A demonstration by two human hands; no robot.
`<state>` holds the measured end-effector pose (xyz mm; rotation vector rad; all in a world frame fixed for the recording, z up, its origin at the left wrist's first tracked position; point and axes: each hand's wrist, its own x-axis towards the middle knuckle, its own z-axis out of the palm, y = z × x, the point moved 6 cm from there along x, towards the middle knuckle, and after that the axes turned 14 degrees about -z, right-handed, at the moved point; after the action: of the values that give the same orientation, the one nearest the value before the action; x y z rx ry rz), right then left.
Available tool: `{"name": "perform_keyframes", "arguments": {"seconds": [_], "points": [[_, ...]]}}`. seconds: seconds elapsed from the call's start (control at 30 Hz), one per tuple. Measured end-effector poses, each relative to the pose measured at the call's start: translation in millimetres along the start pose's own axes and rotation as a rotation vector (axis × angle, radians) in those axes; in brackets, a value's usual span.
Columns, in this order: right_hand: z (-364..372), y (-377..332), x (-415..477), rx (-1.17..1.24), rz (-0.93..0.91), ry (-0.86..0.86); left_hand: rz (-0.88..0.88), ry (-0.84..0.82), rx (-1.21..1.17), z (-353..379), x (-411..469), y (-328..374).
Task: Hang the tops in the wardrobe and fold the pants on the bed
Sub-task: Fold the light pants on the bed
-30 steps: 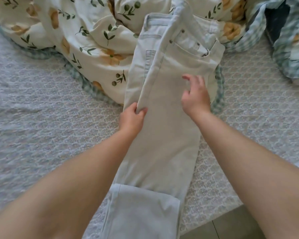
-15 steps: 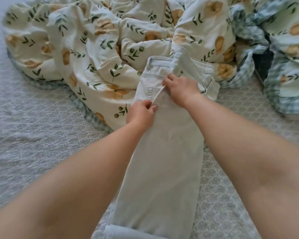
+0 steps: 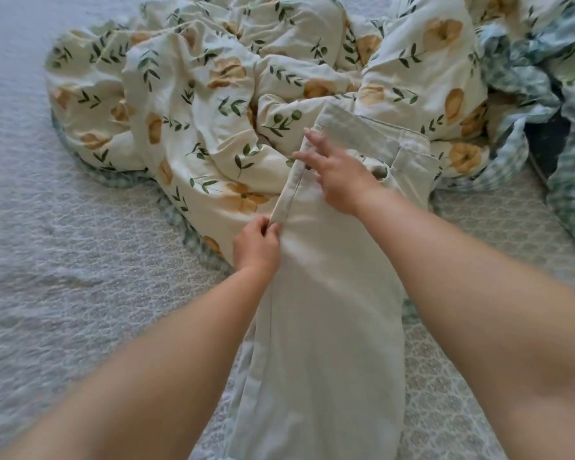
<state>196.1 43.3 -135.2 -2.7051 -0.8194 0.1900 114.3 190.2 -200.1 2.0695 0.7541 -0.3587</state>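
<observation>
The pants lie lengthwise on the bed, doubled leg over leg into one long, narrow panel. The fabric is a pale cream woven twill, smooth along the leg, with stitched seams down the left edge. The waistband end points away from the person and rests on the edge of the duvet. The leg end runs toward the person, out of view at the bottom.

The left hand grips the left side seam partway up the panel. Its fingers are curled and clamped on the doubled edge, thumb against fingertips. The right hand lies on top of the fabric just below the waistband. Its fingers are straight and slightly apart, the tips touching the left edge of the panel; nothing is held in it. The two hands are near each other along the same seam, the right one farther from the person.

The duvet is a soft, crumpled heap. It is cream with orange flowers and green leaf sprigs; its underside is green-and-white check. The bed cover is light grey with a fine raised pattern, lying mostly flat.
</observation>
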Motion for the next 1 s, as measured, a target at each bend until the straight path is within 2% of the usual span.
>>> {"name": "perform_keyframes", "arguments": {"seconds": [0.07,0.1,0.17,0.23,0.33,0.43,0.47,0.53,0.6,0.77,0.87,0.93,1.0], "points": [[16,2,-5,0.035,0.003,-0.043,-0.042,-0.021,0.005,6,5,-5],[16,2,-8,0.009,-0.011,0.012,-0.059,-0.028,0.011,7,7,-5],[0,9,-20,-0.088,0.027,0.262,-0.048,-0.022,0.061,6,8,-1],[-18,29,-41,-0.140,0.262,0.451,0.022,-0.010,0.107,3,9,11],[-20,64,-77,-0.064,0.731,0.482,0.096,-0.066,0.023,6,15,45],[3,87,-111,0.341,1.193,0.547,0.098,-0.179,-0.030,25,23,84],[14,92,-119,0.510,1.291,0.571,0.093,-0.214,-0.024,31,25,92],[27,97,-126,0.677,1.304,0.572,0.096,-0.262,-0.049,36,26,103],[21,100,-134,0.675,1.278,0.641,0.114,-0.297,-0.171,32,25,104],[-12,104,-120,0.453,1.040,0.846,0.073,-0.211,-0.411,18,25,89],[8,105,-113,0.599,0.967,0.739,0.006,-0.174,-0.293,20,27,70],[34,102,-127,0.693,0.974,0.645,0.015,-0.176,-0.230,18,21,47],[57,93,-153,0.703,1.007,0.622,0.021,-0.204,-0.231,12,9,16]]}}
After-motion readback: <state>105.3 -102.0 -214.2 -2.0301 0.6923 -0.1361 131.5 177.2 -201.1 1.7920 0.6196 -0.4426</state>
